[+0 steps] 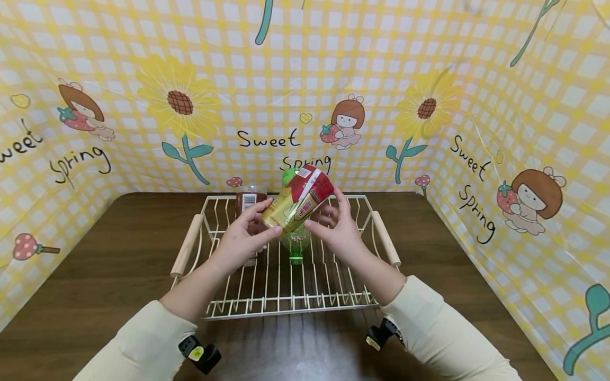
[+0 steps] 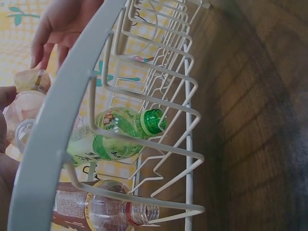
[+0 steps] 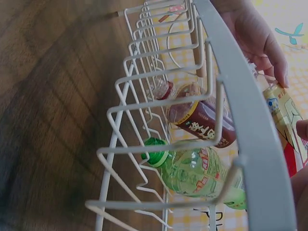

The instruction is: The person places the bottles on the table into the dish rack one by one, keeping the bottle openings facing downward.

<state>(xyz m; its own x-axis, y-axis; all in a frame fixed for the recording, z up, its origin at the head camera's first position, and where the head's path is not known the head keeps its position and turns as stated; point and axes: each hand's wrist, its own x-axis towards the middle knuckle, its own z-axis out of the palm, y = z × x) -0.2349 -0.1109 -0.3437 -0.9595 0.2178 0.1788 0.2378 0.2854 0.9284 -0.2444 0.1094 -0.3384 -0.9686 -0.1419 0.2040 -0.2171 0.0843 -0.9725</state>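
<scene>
Above a cream wire rack [image 1: 281, 306], both hands hold a plastic bottle with a yellow and red label [image 1: 297, 198], tilted with its red part up to the right. The left hand [image 1: 243, 235] grips its lower left end between thumb and fingers. At the other end, the right hand [image 1: 343, 233] has its thumb beneath and a finger along the red part. Behind the hands, a green-capped bottle [image 1: 296, 248] lies in the rack, its neck toward me. Left of it lies a bottle with a brown label [image 3: 202, 118], partly hidden by the left hand in the head view.
Wooden handles [image 1: 187, 244] stand at the rack's two sides. The rack sits on a dark wooden tabletop [image 1: 86, 286]. A yellow checked cloth [image 1: 267, 95] rises behind the tabletop and along both sides.
</scene>
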